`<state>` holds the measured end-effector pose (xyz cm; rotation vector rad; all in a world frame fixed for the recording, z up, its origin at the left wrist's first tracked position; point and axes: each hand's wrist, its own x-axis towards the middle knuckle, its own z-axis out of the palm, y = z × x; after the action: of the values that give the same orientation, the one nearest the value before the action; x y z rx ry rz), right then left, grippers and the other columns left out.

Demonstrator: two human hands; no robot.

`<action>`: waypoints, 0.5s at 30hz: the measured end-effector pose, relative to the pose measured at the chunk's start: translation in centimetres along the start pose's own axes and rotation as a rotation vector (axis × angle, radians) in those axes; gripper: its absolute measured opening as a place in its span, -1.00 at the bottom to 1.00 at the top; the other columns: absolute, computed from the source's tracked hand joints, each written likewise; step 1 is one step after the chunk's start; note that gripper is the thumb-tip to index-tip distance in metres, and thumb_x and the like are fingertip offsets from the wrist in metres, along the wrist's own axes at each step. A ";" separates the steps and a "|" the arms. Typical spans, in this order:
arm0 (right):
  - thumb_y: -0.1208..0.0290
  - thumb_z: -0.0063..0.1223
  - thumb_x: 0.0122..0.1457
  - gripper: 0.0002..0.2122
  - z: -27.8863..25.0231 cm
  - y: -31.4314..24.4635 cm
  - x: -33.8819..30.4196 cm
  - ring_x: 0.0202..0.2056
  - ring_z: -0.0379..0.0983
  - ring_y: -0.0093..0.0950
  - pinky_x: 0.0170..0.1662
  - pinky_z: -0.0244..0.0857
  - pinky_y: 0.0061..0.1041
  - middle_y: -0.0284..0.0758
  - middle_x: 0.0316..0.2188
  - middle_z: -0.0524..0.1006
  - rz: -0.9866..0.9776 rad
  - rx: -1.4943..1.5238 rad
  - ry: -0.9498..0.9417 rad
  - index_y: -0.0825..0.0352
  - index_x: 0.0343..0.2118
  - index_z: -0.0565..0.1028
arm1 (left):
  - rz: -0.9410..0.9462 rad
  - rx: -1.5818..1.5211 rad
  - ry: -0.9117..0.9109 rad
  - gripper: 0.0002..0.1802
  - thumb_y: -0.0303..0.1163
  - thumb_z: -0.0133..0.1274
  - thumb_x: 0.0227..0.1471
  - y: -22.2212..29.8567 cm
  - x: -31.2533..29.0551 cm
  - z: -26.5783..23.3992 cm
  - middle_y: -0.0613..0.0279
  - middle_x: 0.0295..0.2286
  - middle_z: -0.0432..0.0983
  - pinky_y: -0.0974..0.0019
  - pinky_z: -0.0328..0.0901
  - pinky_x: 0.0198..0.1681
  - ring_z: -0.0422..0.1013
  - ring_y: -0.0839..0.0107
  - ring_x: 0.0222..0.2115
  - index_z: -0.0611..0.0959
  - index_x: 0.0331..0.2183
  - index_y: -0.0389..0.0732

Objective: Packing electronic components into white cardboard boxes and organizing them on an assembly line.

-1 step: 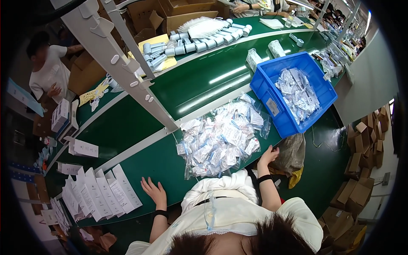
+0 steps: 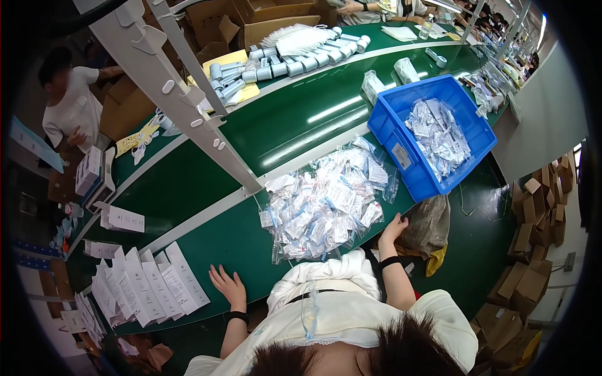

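My left hand (image 2: 228, 288) lies on the green worktable (image 2: 235, 237) near its front edge. Its fingers are spread and nothing is in it. The closest things to it are folded white printed cartons (image 2: 179, 283), standing in a slanted row to its left. At the table's right edge rests my right hand (image 2: 394, 230), fingers extended and apart, holding nothing. Beside it, in front of my body, is a heap of small clear bags (image 2: 326, 203) with white slips and blue parts inside. A blue plastic bin (image 2: 406, 164) with more such bags stands beyond my right hand.
A metal post (image 2: 207, 119) rises behind the table. Farther back are grey cylindrical parts (image 2: 295, 67) and two wrapped bundles (image 2: 372, 86). A grey sack (image 2: 428, 227) hangs below the bin, and cardboard boxes (image 2: 525, 282) pile up at right. A person (image 2: 74, 103) stands at far left.
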<state>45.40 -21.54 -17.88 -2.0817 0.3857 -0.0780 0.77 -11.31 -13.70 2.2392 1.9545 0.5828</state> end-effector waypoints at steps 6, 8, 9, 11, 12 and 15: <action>0.02 -0.48 0.17 -0.46 3.1 2.9 -1.3 -0.13 0.24 -0.12 -0.06 0.07 -0.37 -0.02 -0.13 0.33 0.285 0.386 -0.134 0.50 -0.14 0.28 | -0.060 0.244 -0.127 -0.45 -0.29 -0.18 -0.02 -0.5 -2.0 0.9 0.04 0.09 -0.12 -0.02 -0.20 0.09 -0.15 0.10 0.10 0.16 0.01 -0.29; 0.02 -0.50 0.17 -0.45 3.1 2.1 -1.7 -0.13 0.24 -0.09 -0.07 0.08 -0.34 0.00 -0.15 0.34 0.238 0.255 -0.111 0.51 -0.16 0.30 | -0.072 0.283 -0.116 -0.45 -0.27 -0.21 -0.01 -0.1 -1.4 1.0 0.05 0.10 -0.13 -0.03 -0.21 0.09 -0.15 0.12 0.10 0.15 0.02 -0.28; 0.01 -0.52 0.17 -0.44 2.7 1.4 -2.1 -0.14 0.24 -0.06 -0.07 0.09 -0.30 0.02 -0.17 0.35 0.191 0.121 -0.087 0.52 -0.18 0.32 | -0.080 0.287 -0.119 -0.45 -0.26 -0.22 -0.01 -0.1 -1.4 1.1 0.04 0.10 -0.12 -0.03 -0.22 0.09 -0.15 0.12 0.10 0.15 0.02 -0.28; 0.01 -0.53 0.17 -0.43 1.9 0.3 -3.0 -0.14 0.24 -0.03 -0.08 0.10 -0.26 0.05 -0.19 0.36 0.134 -0.019 -0.074 0.53 -0.21 0.34 | -0.097 0.291 -0.121 -0.45 -0.26 -0.23 -0.01 0.0 -1.5 1.3 0.03 0.09 -0.11 -0.03 -0.23 0.09 -0.15 0.11 0.10 0.16 0.02 -0.27; 0.01 -0.54 0.17 -0.43 1.6 -0.1 -3.2 -0.15 0.24 0.00 -0.09 0.10 -0.23 0.06 -0.20 0.36 0.132 -0.070 -0.054 0.53 -0.21 0.34 | -0.112 0.293 -0.123 -0.45 -0.26 -0.23 -0.01 -0.1 -1.7 1.1 0.03 0.09 -0.11 -0.03 -0.23 0.09 -0.15 0.11 0.10 0.16 0.02 -0.27; 0.02 -0.56 0.17 -0.42 2.3 -1.2 -3.3 -0.18 0.25 0.04 -0.10 0.11 -0.18 0.10 -0.23 0.37 0.104 -0.172 -0.026 0.54 -0.22 0.35 | -0.119 0.275 -0.153 -0.45 -0.26 -0.23 -0.01 -0.1 -1.3 1.0 0.02 0.09 -0.11 -0.04 -0.24 0.09 -0.15 0.10 0.10 0.15 0.02 -0.27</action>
<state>43.11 -18.03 -17.71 -2.2250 0.4987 0.0455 0.94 -12.44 -14.97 2.2151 2.1817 0.1291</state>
